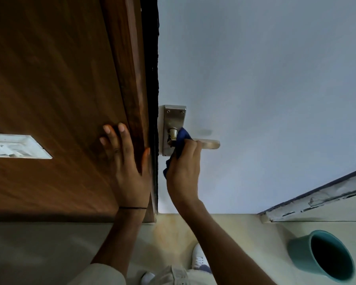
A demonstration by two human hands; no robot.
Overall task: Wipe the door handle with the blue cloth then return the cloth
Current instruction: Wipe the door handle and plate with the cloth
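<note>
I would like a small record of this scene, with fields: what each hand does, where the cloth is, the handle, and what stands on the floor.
left hand: flat on the brown wooden door frame, holds nothing
right hand: closed around the blue cloth
blue cloth: pressed on the door handle, near its base
door handle: metal lever on a metal plate, on the pale door
floor: teal bucket at lower right; white shoe below the right arm
task stage: wiping; cloth not yet returned
</note>
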